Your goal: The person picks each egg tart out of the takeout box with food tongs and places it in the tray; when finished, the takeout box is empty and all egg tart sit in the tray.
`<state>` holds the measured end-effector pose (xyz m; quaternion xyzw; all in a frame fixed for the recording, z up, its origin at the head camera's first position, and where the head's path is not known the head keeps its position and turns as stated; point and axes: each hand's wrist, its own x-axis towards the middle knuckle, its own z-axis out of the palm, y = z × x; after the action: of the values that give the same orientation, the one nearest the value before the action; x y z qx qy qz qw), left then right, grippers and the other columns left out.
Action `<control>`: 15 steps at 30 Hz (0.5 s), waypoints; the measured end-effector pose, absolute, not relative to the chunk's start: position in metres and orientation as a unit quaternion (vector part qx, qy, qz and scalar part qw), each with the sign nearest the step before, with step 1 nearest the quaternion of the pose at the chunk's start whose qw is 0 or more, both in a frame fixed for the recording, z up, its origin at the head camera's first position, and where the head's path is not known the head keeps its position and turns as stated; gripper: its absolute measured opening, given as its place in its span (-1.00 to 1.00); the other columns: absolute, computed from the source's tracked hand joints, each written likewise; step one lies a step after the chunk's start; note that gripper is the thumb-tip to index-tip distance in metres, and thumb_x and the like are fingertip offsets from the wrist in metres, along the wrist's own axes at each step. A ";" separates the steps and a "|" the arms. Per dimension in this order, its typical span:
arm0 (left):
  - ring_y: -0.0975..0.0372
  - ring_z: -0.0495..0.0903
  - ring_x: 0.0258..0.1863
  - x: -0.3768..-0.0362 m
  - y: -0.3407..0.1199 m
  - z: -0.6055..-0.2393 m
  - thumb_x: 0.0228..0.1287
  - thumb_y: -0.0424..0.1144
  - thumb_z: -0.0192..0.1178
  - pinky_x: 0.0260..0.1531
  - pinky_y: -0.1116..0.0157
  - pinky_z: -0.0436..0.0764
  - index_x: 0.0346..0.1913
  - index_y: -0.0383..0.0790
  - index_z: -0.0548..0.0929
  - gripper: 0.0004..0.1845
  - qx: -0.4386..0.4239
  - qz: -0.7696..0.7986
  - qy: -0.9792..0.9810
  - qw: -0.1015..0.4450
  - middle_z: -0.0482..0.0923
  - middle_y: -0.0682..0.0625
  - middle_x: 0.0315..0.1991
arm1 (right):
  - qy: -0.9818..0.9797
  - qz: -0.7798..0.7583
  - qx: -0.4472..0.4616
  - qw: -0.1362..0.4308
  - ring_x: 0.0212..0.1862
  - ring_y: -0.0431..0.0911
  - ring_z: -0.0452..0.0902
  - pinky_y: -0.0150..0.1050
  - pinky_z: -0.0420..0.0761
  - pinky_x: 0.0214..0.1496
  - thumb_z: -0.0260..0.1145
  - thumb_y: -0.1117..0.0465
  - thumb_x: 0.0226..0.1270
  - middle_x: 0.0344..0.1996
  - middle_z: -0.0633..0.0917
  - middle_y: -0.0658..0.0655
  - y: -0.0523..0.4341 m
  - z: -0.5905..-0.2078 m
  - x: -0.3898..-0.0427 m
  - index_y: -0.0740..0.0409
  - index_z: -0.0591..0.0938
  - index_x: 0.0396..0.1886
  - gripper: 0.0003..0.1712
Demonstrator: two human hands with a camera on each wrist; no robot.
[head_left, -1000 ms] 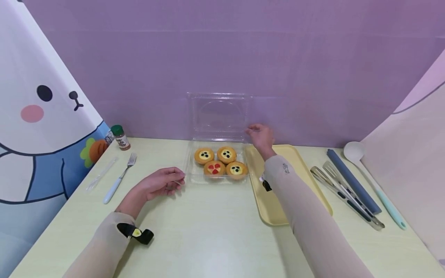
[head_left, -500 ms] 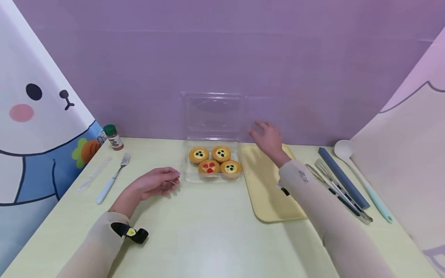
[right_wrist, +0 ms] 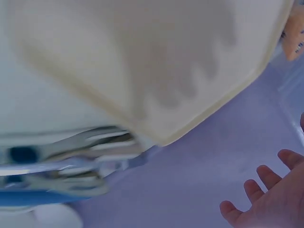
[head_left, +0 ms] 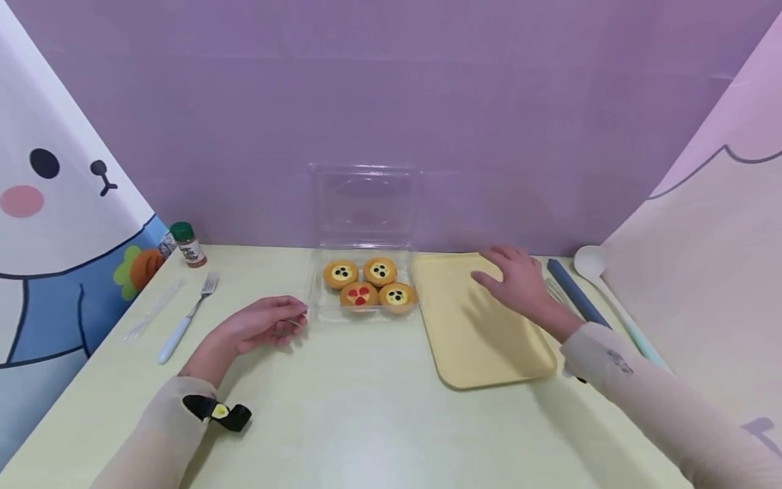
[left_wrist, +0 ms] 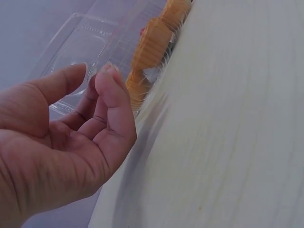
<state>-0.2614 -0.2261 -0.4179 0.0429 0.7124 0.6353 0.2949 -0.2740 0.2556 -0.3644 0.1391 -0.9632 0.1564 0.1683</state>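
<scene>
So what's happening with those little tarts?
A person sits at a table with four small tarts in a clear plastic box whose lid stands open. The left hand rests on the table beside the box, fingers loosely curled, holding nothing. The right hand is open above the far right part of an empty yellow tray, near the tongs. No tart is out of the box.

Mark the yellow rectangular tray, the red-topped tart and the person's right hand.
yellow rectangular plastic tray (head_left: 489,353), head view, bare near surface.
round red-topped tart (head_left: 358,295), head view, red centre.
right hand (head_left: 519,282), head view, back of hand.
</scene>
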 end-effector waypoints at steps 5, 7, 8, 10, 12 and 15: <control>0.29 0.61 -0.25 -0.262 -0.227 -0.416 0.50 -0.06 0.13 -0.30 0.39 0.64 0.17 -0.35 0.42 -0.57 0.038 0.635 0.712 0.299 0.60 0.05 -0.17 | -0.965 0.144 0.135 0.173 0.27 0.37 0.40 0.39 0.31 0.20 0.34 -0.06 0.35 0.25 0.56 0.37 0.292 -0.366 -0.249 0.22 0.55 0.29 -0.36; 0.30 0.61 -0.25 -0.262 -0.228 -0.415 0.50 -0.06 0.14 -0.29 0.39 0.65 0.18 -0.33 0.42 -0.56 0.035 0.634 0.712 0.299 0.60 0.07 -0.18 | -0.968 0.139 0.132 0.163 0.26 0.38 0.41 0.39 0.36 0.19 0.33 -0.06 0.37 0.24 0.56 0.38 0.305 -0.369 -0.241 0.23 0.54 0.30 -0.36; 0.30 0.61 -0.25 -0.261 -0.229 -0.415 0.50 -0.06 0.14 -0.29 0.39 0.65 0.18 -0.33 0.42 -0.57 0.035 0.633 0.712 0.300 0.60 0.07 -0.18 | -0.969 0.136 0.131 0.159 0.25 0.39 0.42 0.39 0.38 0.17 0.32 -0.08 0.38 0.24 0.57 0.39 0.310 -0.371 -0.238 0.24 0.53 0.30 -0.35; 0.29 0.61 -0.24 -0.261 -0.230 -0.415 0.50 -0.05 0.14 -0.28 0.38 0.65 0.17 -0.32 0.42 -0.57 0.037 0.633 0.712 0.302 0.60 0.07 -0.17 | -0.972 0.132 0.126 0.148 0.27 0.40 0.41 0.42 0.39 0.14 0.30 -0.09 0.40 0.25 0.56 0.39 0.321 -0.376 -0.230 0.24 0.51 0.32 -0.34; 0.29 0.61 -0.24 -0.261 -0.230 -0.414 0.49 -0.05 0.15 -0.29 0.38 0.65 0.17 -0.31 0.42 -0.57 0.039 0.633 0.711 0.303 0.60 0.06 -0.16 | -0.973 0.131 0.120 0.145 0.26 0.42 0.41 0.45 0.39 0.11 0.29 -0.09 0.40 0.25 0.56 0.41 0.330 -0.381 -0.224 0.25 0.50 0.32 -0.33; 0.29 0.61 -0.24 -0.260 -0.229 -0.414 0.49 -0.05 0.15 -0.29 0.38 0.65 0.17 -0.31 0.43 -0.57 0.043 0.636 0.707 0.305 0.60 0.05 -0.16 | -0.975 0.133 0.106 0.144 0.22 0.45 0.42 0.45 0.39 0.04 0.31 -0.09 0.39 0.24 0.55 0.44 0.343 -0.388 -0.215 0.27 0.47 0.35 -0.30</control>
<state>-0.2602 -0.2288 -0.4143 0.0426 0.7070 0.6365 0.3052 -0.2154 0.3431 -0.3882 0.1062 -0.9749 0.1327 0.1442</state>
